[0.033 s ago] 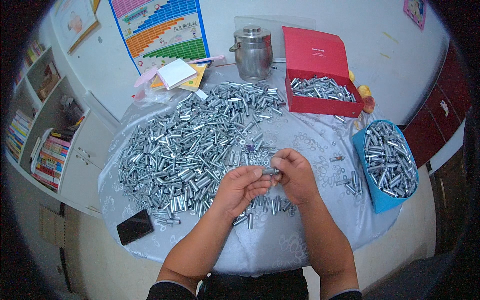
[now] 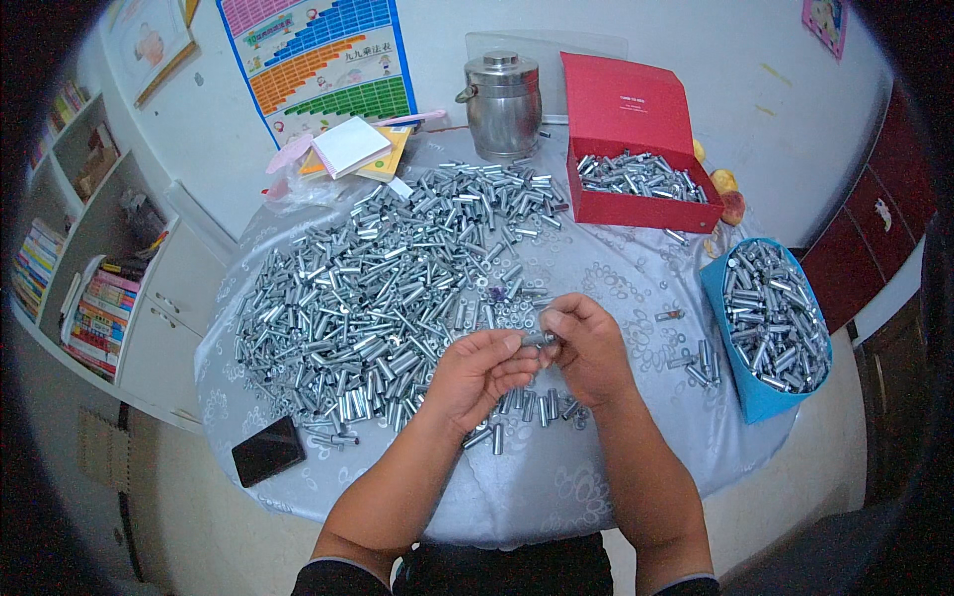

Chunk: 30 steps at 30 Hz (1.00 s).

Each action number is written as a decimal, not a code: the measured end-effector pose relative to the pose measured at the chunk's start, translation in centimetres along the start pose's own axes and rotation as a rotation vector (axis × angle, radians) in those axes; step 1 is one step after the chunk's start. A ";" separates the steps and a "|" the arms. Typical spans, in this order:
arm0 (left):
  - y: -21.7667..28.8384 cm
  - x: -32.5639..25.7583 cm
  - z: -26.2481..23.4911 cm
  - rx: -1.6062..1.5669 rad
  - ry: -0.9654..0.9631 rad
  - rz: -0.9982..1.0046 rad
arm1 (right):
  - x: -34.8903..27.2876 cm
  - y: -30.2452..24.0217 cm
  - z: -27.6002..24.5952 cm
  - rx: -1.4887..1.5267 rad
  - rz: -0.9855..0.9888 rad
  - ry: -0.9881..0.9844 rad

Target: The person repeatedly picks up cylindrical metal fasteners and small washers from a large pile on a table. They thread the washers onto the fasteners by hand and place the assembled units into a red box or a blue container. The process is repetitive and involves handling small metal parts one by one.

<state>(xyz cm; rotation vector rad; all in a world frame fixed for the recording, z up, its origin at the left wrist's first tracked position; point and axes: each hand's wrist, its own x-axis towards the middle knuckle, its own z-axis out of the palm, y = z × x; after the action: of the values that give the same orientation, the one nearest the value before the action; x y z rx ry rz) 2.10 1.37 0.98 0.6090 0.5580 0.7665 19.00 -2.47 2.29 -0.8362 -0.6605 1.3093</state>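
This looks like a room in a home turned to piecework. A round table [image 2: 616, 477] under a shiny patterned grey cloth stands against a plain white wall that carries a colourful printed chart poster [image 2: 318, 60]. At the left, a white cupboard with open shelves [image 2: 89, 248] holds rows of upright books. A lidded stainless steel pot [image 2: 503, 104] and some peaches [image 2: 727, 194] sit at the table's far side, household things. Yet a great heap of small silvery metal sleeves [image 2: 397, 288] covers the cloth, and more fill a red cardboard box [image 2: 626, 109] and a blue bin [image 2: 770, 323].
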 end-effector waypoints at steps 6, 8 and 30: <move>-0.1 0.1 -0.4 -0.044 0.032 -0.007 | 0.0 -0.3 0.2 -0.268 -0.206 -0.024; 0.0 0.1 -0.3 -0.020 0.028 -0.004 | 0.0 -0.3 0.3 -0.309 -0.275 0.004; 0.8 0.7 -1.5 -0.122 0.058 0.116 | 1.0 2.1 -2.2 -1.374 -0.440 -0.090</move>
<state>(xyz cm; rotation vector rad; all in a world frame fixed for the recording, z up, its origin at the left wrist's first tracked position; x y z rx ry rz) 1.13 2.81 0.35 0.5102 0.5286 0.9233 19.77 -1.69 -0.70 -1.5717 -1.7588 0.3401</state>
